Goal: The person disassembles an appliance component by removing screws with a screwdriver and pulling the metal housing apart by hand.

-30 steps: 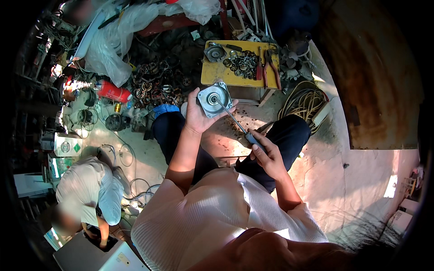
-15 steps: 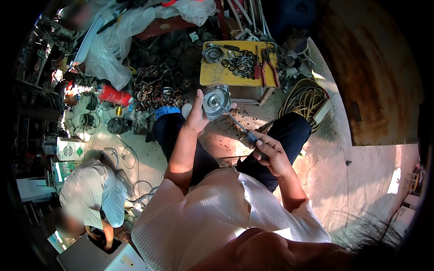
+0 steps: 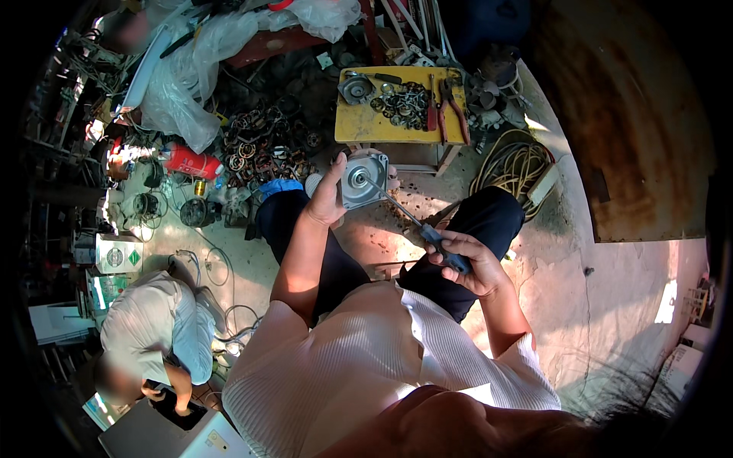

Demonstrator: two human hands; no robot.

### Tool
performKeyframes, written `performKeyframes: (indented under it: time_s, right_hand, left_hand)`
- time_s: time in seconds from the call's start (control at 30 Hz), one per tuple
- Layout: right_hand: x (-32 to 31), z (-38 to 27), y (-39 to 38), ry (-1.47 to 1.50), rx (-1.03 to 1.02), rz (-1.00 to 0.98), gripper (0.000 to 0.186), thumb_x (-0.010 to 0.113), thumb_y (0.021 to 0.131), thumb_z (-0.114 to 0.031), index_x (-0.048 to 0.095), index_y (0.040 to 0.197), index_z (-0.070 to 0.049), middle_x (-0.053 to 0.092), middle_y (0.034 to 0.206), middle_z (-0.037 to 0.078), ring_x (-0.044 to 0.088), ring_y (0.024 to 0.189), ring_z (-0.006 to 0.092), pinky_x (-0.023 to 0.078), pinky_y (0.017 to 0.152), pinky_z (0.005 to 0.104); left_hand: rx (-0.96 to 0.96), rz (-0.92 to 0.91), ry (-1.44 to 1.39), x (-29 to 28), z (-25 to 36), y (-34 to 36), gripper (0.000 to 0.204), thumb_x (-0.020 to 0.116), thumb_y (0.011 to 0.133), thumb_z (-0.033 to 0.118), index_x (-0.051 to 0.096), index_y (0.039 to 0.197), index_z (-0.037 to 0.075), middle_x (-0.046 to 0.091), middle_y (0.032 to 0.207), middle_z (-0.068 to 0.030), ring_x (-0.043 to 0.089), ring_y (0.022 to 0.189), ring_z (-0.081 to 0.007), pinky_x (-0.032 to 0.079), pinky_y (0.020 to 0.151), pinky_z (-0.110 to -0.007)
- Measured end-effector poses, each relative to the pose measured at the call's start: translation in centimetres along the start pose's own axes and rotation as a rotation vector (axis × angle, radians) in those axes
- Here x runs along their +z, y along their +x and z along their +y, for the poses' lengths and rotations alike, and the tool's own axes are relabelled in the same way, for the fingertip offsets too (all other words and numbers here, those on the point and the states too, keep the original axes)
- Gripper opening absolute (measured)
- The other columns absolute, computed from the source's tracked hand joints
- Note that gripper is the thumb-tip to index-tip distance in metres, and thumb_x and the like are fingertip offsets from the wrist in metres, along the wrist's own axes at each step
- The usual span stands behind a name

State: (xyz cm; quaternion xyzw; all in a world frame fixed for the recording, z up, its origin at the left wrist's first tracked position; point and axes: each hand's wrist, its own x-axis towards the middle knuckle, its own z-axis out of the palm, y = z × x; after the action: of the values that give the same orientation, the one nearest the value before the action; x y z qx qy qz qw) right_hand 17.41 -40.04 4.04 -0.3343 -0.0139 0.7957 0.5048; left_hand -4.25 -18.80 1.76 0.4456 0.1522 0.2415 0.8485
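Note:
My left hand (image 3: 328, 195) grips a squarish metal motor end cover (image 3: 356, 192) by its edge, its round hollow with a central hub turned up toward me. The fingers behind the cover are mostly hidden. In my right hand (image 3: 477, 267) is a screwdriver (image 3: 441, 246) with a dark blue-grey handle, held between thumb and fingers. Its long shaft slants up to the left, and the tip meets the hub in the middle of the cover. Both hands are over the gap between my knees.
Ahead stands a small yellow table (image 3: 355, 128) bearing a round metal housing (image 3: 356, 88), a heap of metal rings (image 3: 405, 105), a red-handled screwdriver (image 3: 432, 118) and pliers (image 3: 452, 111). Coiled hose (image 3: 508, 172) lies right of it. At lower left a co-worker (image 3: 149, 320) bends over a white appliance (image 3: 164, 427).
The cover has tilted to face me more squarely and sits slightly lower. My right hand has shifted a little down and right, its fingers loosened so more of the screwdriver handle shows.

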Motion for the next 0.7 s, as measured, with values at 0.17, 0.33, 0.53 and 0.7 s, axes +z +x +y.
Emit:
performKeyframes:
  time_s: [0.17,0.33,0.53,0.7]
  right_hand:
    - [-0.4,1.2,0.1,0.338,0.109,-0.260,0.046,0.050,0.098,-0.007,0.037,0.143,-0.005,0.049,0.095,0.009,0.049,0.071,0.0087,0.040,0.042,0.0121]
    - [-0.3,1.7,0.1,0.442,0.122,-0.319,0.056,0.048,0.100,-0.008,0.028,0.152,-0.011,0.047,0.088,0.006,0.043,0.063,0.0057,0.036,0.040,0.0112]
    - [1.2,2.2,-1.5,0.370,0.050,-0.169,0.054,0.047,0.100,-0.008,0.030,0.151,-0.011,0.047,0.086,0.005,0.042,0.061,0.0044,0.033,0.039,0.0109]
    - [1.0,2.6,-1.2,0.412,0.044,-0.124,0.043,0.046,0.100,-0.007,0.041,0.143,-0.008,0.047,0.085,0.003,0.040,0.059,0.0036,0.029,0.038,0.0115]
  left_hand:
    - [-0.022,-0.030,-0.094,0.9,0.2,0.5,0.080,0.035,0.095,0.069,0.038,0.141,0.004,0.055,0.128,-0.0259,0.059,0.115,-0.0414,0.048,0.097,-0.058]
    - [-0.003,-0.074,-0.197,1.4,0.2,0.7,0.076,0.037,0.097,0.065,0.044,0.136,0.000,0.061,0.117,-0.0226,0.066,0.103,-0.0337,0.054,0.089,-0.046]
    - [-0.082,-0.141,-0.196,2.2,0.7,1.0,0.064,0.039,0.098,0.057,0.050,0.128,0.001,0.064,0.105,-0.0196,0.067,0.090,-0.0294,0.057,0.079,-0.044]
    - [-0.161,0.018,-0.041,2.4,-0.2,1.0,0.059,0.036,0.100,0.053,0.053,0.126,0.003,0.066,0.101,-0.0172,0.068,0.086,-0.0282,0.056,0.074,-0.042]
